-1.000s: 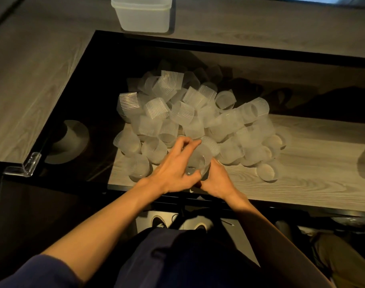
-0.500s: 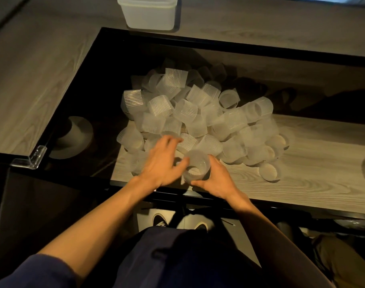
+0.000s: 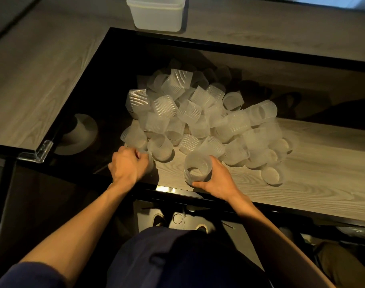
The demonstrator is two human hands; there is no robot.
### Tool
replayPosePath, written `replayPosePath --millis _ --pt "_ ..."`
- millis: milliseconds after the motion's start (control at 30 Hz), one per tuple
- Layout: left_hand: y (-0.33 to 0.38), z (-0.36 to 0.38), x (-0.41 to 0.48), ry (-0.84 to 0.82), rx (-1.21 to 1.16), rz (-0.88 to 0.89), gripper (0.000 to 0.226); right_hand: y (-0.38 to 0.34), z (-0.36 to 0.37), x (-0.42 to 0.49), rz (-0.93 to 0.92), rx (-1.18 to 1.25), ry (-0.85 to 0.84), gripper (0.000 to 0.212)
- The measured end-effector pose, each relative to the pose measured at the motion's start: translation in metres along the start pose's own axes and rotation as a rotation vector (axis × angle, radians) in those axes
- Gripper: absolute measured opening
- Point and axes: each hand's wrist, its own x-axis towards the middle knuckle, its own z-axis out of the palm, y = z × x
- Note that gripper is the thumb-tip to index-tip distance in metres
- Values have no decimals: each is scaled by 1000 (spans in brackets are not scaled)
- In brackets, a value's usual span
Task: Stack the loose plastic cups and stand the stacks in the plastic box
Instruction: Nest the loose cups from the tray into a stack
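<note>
- At the near edge of the wooden board (image 3: 302, 183), the right hand (image 3: 218, 180) grips an upright ribbed cup (image 3: 197, 169); thumb on its near side, fingers round its right wall, mouth facing up
- Left of it, apart, the left hand (image 3: 126, 165) curls its fingers over a corner cup (image 3: 150, 163); that cup is mostly hidden under the knuckles
- Just behind both hands lies the loose pile (image 3: 198, 119) of cups
- Far beyond the pile, on the counter, stands the plastic box (image 3: 156, 15)
</note>
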Motion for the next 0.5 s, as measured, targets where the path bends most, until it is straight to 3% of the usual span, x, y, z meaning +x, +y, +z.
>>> replayPosePath --millis 100,267,367,500 --pt "9 -7 -5 160 -38 136 26 1 0 1 0 -3 -7 87" --pt "50 -14 -18 256 -307 605 20 2 0 1 -11 -4 -4 87" --pt "82 -13 -34 154 -448 822 13 1 2 1 -29 -4 5 84" --pt "98 1 -47 -56 -503 943 14 -2 3 2 -69 -49 -2 67"
